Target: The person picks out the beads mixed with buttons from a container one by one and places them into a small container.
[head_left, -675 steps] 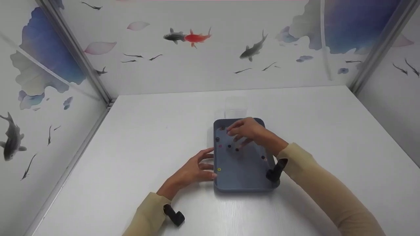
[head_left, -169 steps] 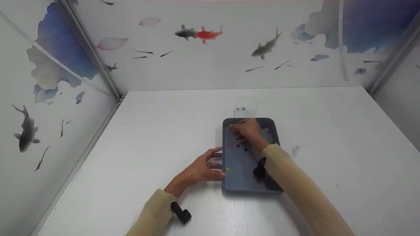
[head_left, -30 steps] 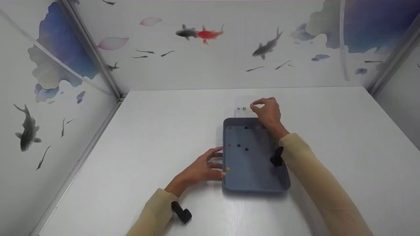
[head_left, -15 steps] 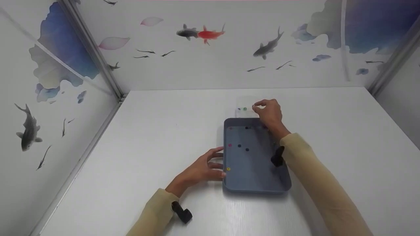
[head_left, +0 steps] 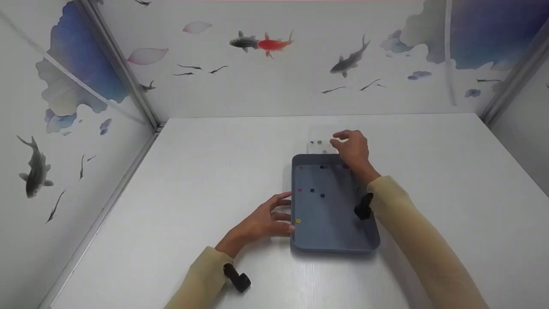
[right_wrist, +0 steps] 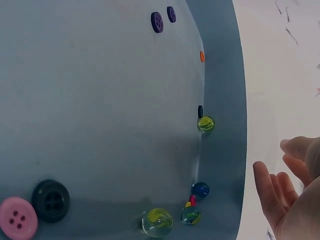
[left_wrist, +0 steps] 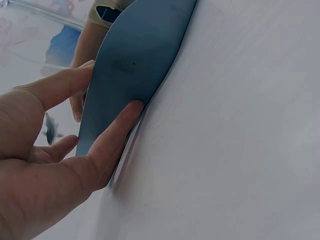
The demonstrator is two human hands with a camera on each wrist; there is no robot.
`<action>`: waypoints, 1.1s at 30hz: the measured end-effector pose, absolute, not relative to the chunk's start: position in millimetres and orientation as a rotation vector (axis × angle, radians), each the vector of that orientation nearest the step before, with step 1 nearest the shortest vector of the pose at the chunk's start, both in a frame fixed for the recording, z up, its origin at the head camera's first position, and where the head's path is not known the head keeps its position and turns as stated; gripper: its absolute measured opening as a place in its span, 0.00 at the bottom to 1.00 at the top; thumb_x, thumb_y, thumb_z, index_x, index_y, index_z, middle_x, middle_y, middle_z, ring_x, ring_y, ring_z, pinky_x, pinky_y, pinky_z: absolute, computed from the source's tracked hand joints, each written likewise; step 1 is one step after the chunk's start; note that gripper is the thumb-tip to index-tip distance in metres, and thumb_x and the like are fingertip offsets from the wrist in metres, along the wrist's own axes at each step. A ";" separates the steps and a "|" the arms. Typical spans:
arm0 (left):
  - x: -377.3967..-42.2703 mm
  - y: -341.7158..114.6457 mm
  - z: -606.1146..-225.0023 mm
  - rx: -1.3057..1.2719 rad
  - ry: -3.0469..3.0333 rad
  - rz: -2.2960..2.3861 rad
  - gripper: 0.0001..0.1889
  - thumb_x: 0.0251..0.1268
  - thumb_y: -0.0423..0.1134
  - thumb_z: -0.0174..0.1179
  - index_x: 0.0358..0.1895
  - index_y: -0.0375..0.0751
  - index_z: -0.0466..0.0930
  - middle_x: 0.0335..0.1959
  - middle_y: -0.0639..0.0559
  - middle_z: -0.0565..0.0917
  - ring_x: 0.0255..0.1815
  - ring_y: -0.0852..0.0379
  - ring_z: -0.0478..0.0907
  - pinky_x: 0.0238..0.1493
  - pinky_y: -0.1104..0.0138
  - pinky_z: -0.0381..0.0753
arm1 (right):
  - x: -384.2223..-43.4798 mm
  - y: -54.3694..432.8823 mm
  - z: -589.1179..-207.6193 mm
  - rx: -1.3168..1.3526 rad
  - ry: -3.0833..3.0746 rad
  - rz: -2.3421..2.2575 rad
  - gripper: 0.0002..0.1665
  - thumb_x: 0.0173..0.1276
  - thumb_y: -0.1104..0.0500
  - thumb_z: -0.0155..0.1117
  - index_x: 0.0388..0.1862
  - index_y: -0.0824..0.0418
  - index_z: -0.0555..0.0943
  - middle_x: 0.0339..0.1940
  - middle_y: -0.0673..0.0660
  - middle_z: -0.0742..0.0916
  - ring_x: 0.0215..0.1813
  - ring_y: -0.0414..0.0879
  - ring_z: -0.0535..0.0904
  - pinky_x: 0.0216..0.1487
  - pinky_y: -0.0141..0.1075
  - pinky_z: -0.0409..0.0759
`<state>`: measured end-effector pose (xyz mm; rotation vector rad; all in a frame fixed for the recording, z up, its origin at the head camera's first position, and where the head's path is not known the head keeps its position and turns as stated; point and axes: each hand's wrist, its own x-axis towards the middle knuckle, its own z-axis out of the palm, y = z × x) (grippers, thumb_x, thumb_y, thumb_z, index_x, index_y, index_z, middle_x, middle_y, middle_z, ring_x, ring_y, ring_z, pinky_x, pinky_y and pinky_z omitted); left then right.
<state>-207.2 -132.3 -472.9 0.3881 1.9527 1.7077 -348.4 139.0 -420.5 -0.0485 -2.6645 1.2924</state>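
Faint clear box [head_left: 315, 147], partly hidden behind a blue-gray tray [head_left: 334, 229] of buttons [head_left: 312, 190] and marbles [right_wrist: 157, 222]; right hand [head_left: 352, 148], empty, fingers parted, beside the box, its sleeve [head_left: 407, 223] blocking the tray's right edge; left hand [head_left: 259, 221] touching the left wall, fingers extended

The left hand [head_left: 256, 221] rests against the left side of the tray [head_left: 334, 234] — fingers spread, tips on its wall. The right arm [head_left: 414, 234] reaches over the tray's right edge, and the right hand [head_left: 353, 148] hangs past its far end — thumb and forefinger parted.
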 end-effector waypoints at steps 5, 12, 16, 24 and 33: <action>-207.0 -132.1 -472.8 0.390 1.974 1.685 0.49 0.57 0.34 0.73 0.79 0.57 0.54 0.75 0.47 0.65 0.65 0.48 0.76 0.57 0.57 0.85 | -344.8 138.2 -421.1 -0.070 -2.620 1.349 0.20 0.73 0.56 0.63 0.59 0.64 0.82 0.58 0.65 0.81 0.52 0.58 0.81 0.50 0.47 0.80; -206.5 -131.8 -472.4 0.382 1.976 1.681 0.50 0.56 0.33 0.73 0.79 0.57 0.54 0.75 0.48 0.65 0.66 0.48 0.76 0.57 0.57 0.85 | -338.7 134.2 -423.0 -0.126 -2.590 1.411 0.21 0.72 0.56 0.63 0.61 0.63 0.80 0.59 0.64 0.80 0.55 0.56 0.82 0.51 0.46 0.84; -206.8 -131.9 -472.6 0.388 1.972 1.684 0.49 0.56 0.33 0.73 0.79 0.58 0.54 0.75 0.48 0.65 0.66 0.48 0.76 0.57 0.57 0.85 | -334.6 131.4 -425.0 -0.150 -2.559 1.462 0.23 0.72 0.56 0.64 0.63 0.63 0.78 0.60 0.64 0.80 0.56 0.57 0.81 0.54 0.46 0.83; -208.2 -133.0 -473.9 0.397 1.947 1.706 0.50 0.57 0.33 0.73 0.79 0.57 0.53 0.75 0.47 0.65 0.66 0.48 0.76 0.57 0.58 0.85 | -323.3 126.5 -424.4 -0.192 -2.526 1.559 0.25 0.71 0.54 0.66 0.64 0.61 0.77 0.63 0.64 0.80 0.56 0.55 0.81 0.51 0.42 0.82; -208.1 -133.8 -474.0 0.420 1.994 1.674 0.50 0.57 0.35 0.73 0.80 0.56 0.53 0.75 0.47 0.65 0.67 0.48 0.76 0.59 0.57 0.84 | -318.5 122.6 -426.3 -0.255 -2.554 1.598 0.27 0.69 0.54 0.68 0.65 0.60 0.76 0.63 0.63 0.80 0.58 0.53 0.80 0.53 0.42 0.82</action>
